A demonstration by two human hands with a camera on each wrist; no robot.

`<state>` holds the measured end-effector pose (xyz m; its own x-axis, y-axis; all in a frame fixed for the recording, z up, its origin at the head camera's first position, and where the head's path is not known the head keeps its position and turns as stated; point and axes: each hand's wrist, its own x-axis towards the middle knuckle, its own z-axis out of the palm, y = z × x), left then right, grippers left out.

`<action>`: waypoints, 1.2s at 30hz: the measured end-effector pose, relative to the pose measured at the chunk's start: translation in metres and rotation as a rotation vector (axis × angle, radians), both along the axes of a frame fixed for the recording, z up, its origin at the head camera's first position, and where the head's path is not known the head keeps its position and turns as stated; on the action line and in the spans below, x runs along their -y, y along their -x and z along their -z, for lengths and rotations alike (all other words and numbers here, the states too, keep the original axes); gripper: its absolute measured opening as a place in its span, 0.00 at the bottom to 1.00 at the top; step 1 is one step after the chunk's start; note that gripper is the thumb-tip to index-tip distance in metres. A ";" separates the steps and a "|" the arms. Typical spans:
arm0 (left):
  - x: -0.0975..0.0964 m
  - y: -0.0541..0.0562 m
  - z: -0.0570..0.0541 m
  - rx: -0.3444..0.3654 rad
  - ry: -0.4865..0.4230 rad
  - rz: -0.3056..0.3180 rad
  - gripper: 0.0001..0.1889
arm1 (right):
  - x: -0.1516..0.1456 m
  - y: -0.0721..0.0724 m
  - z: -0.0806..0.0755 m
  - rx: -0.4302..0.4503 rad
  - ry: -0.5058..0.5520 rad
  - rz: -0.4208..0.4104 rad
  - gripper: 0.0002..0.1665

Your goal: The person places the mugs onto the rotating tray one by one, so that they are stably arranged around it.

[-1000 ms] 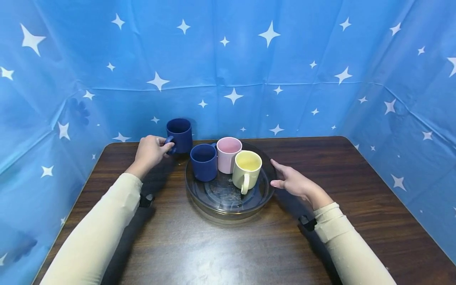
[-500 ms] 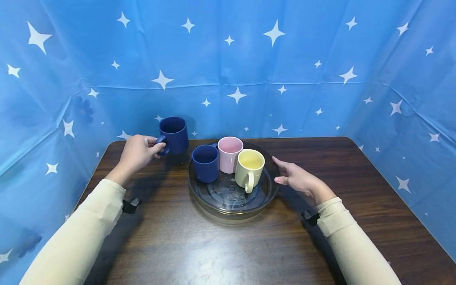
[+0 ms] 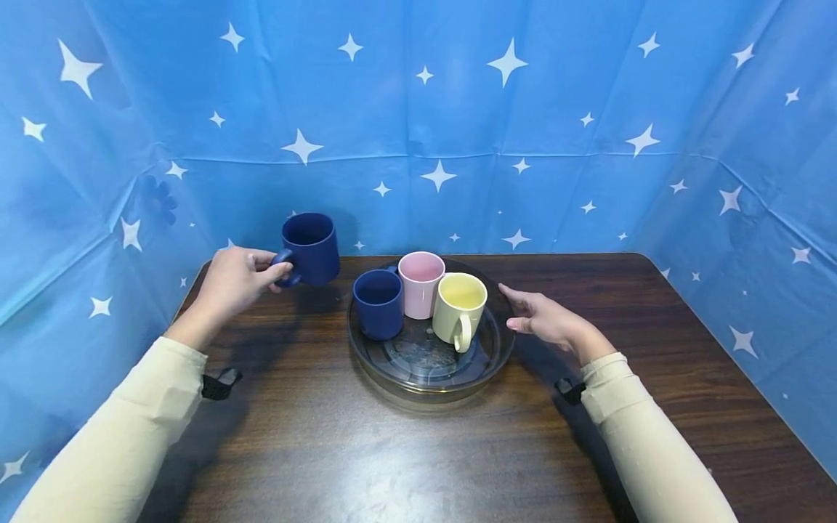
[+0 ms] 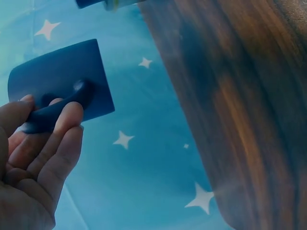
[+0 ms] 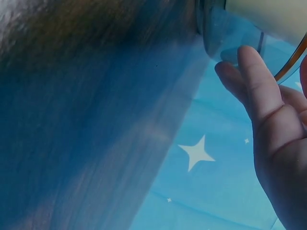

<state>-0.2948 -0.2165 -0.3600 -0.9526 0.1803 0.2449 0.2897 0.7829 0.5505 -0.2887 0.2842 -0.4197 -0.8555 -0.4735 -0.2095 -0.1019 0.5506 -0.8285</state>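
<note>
My left hand (image 3: 232, 283) pinches the handle of a dark blue mug (image 3: 317, 254) between thumb and fingers. Held upright over the table's back left, this mug appears raised a little off the wood; the left wrist view shows the mug (image 4: 62, 76) with the fingers around its handle. A round, dark see-through tray (image 3: 418, 374) carries a second blue mug (image 3: 379, 309), a pink mug (image 3: 421, 290) and a yellow mug (image 3: 458, 312) whose handle points toward me. At the tray's right rim, my right hand (image 3: 549, 319) rests with fingers extended against the edge.
The dark wooden table (image 3: 314, 450) reaches back to a blue star-patterned cloth (image 3: 458, 109), which also hangs along both sides. Black wrist straps (image 3: 219, 385) show under both sleeves.
My left hand has carried its blue mug leftward, away from the tray, and slightly up. The right hand stays at the tray's rim, and the view has shifted a little.
</note>
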 end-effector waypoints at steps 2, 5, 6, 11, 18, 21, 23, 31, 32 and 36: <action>0.002 -0.003 -0.004 -0.001 0.003 0.004 0.18 | -0.001 0.001 0.000 0.010 0.004 -0.001 0.42; 0.003 -0.008 -0.011 -0.013 0.011 0.011 0.17 | -0.002 0.003 0.000 0.025 0.006 -0.003 0.43; 0.004 -0.009 -0.013 -0.018 0.012 0.015 0.17 | -0.002 0.004 0.000 0.028 0.003 -0.005 0.43; 0.003 -0.016 -0.023 -0.016 0.025 0.031 0.17 | -0.003 0.008 0.000 0.042 0.001 -0.015 0.42; 0.000 -0.026 -0.034 -0.038 0.012 0.090 0.12 | -0.003 0.010 -0.002 0.067 0.007 -0.008 0.43; -0.001 -0.029 -0.037 -0.041 0.001 0.110 0.11 | -0.003 0.011 -0.002 0.064 0.009 -0.018 0.43; -0.002 -0.030 -0.039 -0.041 -0.001 0.119 0.11 | -0.004 0.011 -0.003 0.060 0.012 -0.025 0.43; -0.005 -0.037 -0.044 -0.040 0.015 0.142 0.09 | -0.003 0.012 -0.002 0.065 0.037 -0.028 0.42; -0.005 -0.037 -0.045 -0.036 0.017 0.145 0.09 | -0.003 0.012 -0.002 0.066 0.038 -0.028 0.42; -0.007 -0.040 -0.046 -0.017 0.025 0.150 0.11 | -0.003 0.011 -0.001 0.076 0.035 -0.017 0.43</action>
<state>-0.2550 -0.2090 -0.3141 -0.9102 0.3264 0.2548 0.4137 0.7435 0.5253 -0.3001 0.2875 -0.4184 -0.8294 -0.4963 -0.2564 -0.0474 0.5198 -0.8530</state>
